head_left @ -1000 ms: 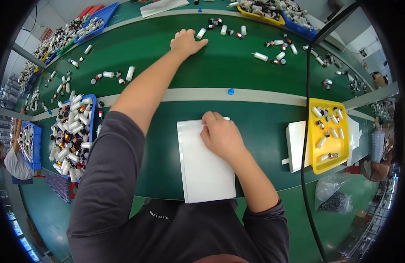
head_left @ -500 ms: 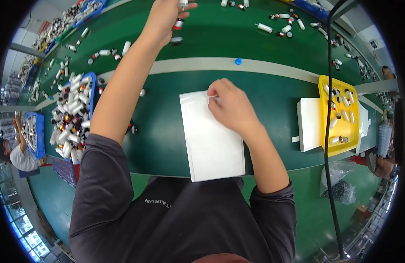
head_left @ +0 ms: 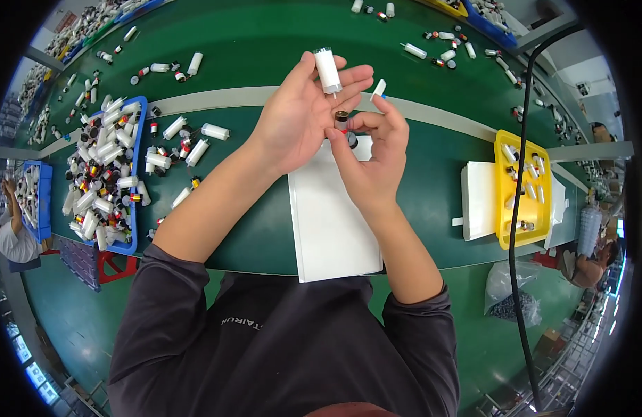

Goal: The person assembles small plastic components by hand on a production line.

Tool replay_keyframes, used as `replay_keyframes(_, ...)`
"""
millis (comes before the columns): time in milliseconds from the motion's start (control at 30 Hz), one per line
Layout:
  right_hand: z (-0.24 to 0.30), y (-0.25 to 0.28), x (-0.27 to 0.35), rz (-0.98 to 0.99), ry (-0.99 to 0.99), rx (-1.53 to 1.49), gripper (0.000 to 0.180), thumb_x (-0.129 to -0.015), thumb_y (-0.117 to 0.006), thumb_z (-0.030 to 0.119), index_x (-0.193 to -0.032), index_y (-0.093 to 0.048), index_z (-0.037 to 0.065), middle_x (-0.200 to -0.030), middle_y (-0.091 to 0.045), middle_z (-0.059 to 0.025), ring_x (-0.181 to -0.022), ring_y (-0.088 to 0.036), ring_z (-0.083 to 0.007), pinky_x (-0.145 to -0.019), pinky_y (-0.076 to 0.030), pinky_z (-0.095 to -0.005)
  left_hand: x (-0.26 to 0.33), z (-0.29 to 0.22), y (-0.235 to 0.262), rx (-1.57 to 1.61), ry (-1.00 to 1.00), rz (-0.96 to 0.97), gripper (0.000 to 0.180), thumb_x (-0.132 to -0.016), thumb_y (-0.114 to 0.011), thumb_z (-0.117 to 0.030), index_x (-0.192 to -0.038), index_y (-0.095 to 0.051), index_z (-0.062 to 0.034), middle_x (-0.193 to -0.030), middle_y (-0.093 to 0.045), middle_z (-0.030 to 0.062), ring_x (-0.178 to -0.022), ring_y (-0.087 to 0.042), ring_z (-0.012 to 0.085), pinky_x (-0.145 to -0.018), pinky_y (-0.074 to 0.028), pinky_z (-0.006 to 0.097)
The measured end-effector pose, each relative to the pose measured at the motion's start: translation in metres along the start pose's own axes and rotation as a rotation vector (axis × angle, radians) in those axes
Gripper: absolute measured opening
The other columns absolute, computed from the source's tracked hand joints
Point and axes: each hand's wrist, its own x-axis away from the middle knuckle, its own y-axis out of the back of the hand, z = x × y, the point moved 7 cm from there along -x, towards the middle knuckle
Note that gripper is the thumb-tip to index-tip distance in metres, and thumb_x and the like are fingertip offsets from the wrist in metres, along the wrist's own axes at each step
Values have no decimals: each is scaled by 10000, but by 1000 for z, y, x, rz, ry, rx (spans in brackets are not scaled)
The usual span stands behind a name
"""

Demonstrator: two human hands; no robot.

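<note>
My left hand (head_left: 291,121) is turned palm up, its thumb and fingers holding a white tube (head_left: 327,71) with a clear end and small nozzle pointing down. Close beside it, my right hand (head_left: 374,156) pinches a small dark-capped vial (head_left: 342,123) with a red band. A second round dark part shows by the right thumb, partly hidden. Beneath both hands, a white rectangular pad (head_left: 337,226) lies on the green table. Past the right fingertips, a narrow white piece (head_left: 379,88) stands by a bit of blue on the pale ledge.
At left, a blue bin (head_left: 137,181) is heaped with tubes and vials; loose tubes (head_left: 196,153) lie beside it. A yellow tray (head_left: 503,208) with several tubes rests on white pads (head_left: 478,201) at right. A black cable (head_left: 513,278) hangs in front. Parts dot the green belt (head_left: 265,42).
My left hand has come back from over the belt toward the pad with the tube. My right hand has lifted off the pad's upper edge and now pinches a vial.
</note>
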Motion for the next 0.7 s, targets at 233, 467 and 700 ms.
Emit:
replay_keyframes(233,-14,19,-4,-119,-7,-16,693,-815,-737,-100,-1387,-365,26,-1008,-567,-77,-873,-584,-116,-747,-492,-233,1,5,-1,-681,36,265,560,-911,-681,-1,-1426,-460,-5,-1312,-600,176,-1175,-624,200,-999,-533,366)
replay_keyframes(467,-18,19,-6,-125,-43,-26,599,-832,-724,-72,-1349,-434,15,-983,-589,-65,-855,-601,-121,-775,-524,-252,-4,7,3,-614,11,256,433,-945,-635,-9,-1364,-529,14,-1172,-674,155,-1086,-670,205,-965,-557,350)
replay_keyframes(700,-23,21,-7,-52,-125,-163,501,-871,-699,-63,-1313,-474,9,-1021,-602,-57,-928,-607,-122,-828,-518,-270,-9,-3,10,-667,24,175,411,-965,-601,-9,-1368,-520,12,-1227,-654,167,-1108,-664,197,-974,-551,334)
